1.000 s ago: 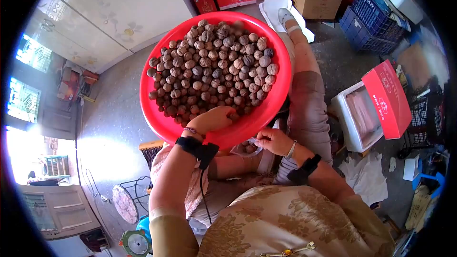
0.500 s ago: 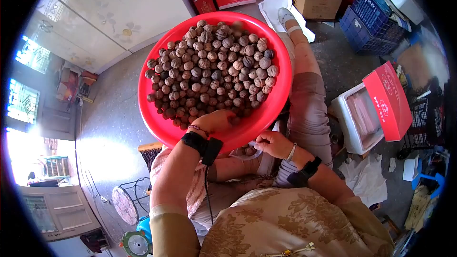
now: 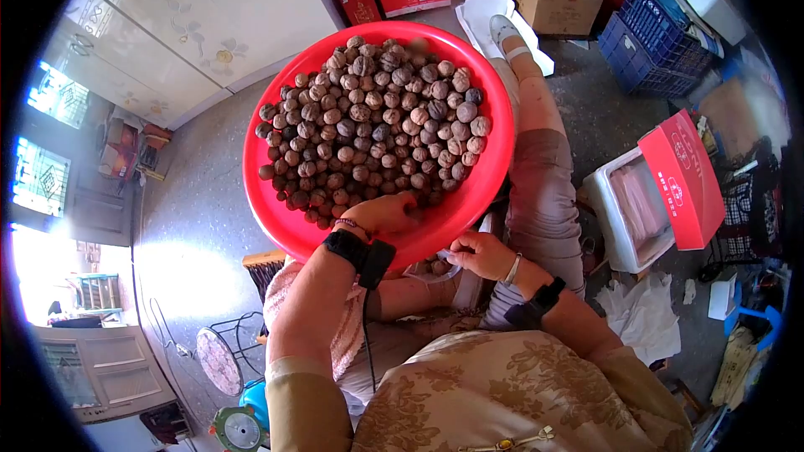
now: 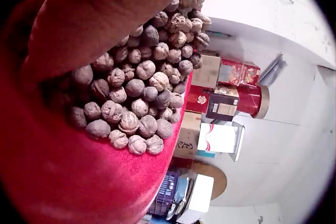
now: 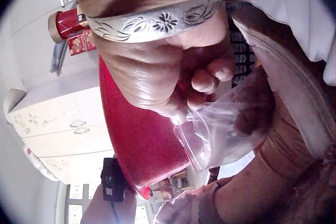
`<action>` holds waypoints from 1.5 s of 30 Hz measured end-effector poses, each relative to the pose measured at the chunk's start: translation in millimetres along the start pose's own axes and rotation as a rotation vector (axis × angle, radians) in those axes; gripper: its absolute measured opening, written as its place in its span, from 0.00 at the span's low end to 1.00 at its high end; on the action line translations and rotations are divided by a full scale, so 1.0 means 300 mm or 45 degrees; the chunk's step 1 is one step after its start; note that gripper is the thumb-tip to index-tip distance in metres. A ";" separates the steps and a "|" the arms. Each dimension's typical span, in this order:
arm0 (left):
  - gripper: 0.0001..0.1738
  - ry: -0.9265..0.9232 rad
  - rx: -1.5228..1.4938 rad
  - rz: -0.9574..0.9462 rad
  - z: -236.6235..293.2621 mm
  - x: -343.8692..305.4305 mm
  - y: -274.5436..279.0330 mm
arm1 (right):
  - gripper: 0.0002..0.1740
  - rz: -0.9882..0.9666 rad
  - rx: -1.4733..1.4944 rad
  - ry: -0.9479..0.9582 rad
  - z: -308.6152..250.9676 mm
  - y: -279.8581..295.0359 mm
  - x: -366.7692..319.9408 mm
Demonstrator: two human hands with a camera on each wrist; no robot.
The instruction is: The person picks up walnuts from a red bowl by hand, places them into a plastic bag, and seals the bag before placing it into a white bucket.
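Observation:
A big red plastic basin [image 3: 496, 201] heaped with walnuts [image 3: 368, 109] rests over the person's lap. My left hand [image 3: 383, 213] reaches over the near rim into the heap. Its fingertips are buried among the nuts, so I cannot tell whether they hold any. In the left wrist view the hand [image 4: 105, 8] lies low over the walnuts [image 4: 134, 106]. Just outside the basin, my right hand [image 3: 486, 254] pinches the edge of a clear plastic bag [image 5: 210, 134] between thumb and curled fingers. Dark, round walnuts [image 3: 437, 265] show inside the bag below the basin rim.
To the right stands a white foam box [image 3: 615, 226] with a red lid panel [image 3: 682, 176]. Blue crates [image 3: 653, 42] and cardboard boxes [image 3: 563, 4] sit at the back. A round stool [image 3: 220, 360] and a brush [image 3: 265, 268] are at the left.
My left hand has shifted a little to the right along the near edge of the heap. The right hand has lowered slightly, still at the bag.

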State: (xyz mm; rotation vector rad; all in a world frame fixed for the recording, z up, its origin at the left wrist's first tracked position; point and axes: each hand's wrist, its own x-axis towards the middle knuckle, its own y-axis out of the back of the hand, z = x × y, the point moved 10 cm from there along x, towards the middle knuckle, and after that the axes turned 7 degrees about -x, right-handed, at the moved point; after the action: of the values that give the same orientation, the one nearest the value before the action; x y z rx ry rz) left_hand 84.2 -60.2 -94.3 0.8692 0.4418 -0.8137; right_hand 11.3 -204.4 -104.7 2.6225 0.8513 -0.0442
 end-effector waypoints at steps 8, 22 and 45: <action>0.33 0.049 0.062 -0.111 -0.129 0.093 -0.052 | 0.10 0.024 -0.005 0.055 -0.029 0.011 0.001; 0.24 0.152 -0.323 0.141 0.013 -0.117 0.082 | 0.09 -0.006 -0.038 0.008 0.019 0.005 -0.005; 0.16 -0.061 -1.371 0.232 0.085 -0.454 -0.325 | 0.06 0.021 0.009 0.150 0.039 -0.013 -0.002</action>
State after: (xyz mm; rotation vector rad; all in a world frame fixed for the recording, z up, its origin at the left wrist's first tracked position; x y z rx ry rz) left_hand -76.3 -57.5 -40.5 -0.1146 0.6494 -0.3242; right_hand 9.5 -206.2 -116.9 2.6598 0.8694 0.1131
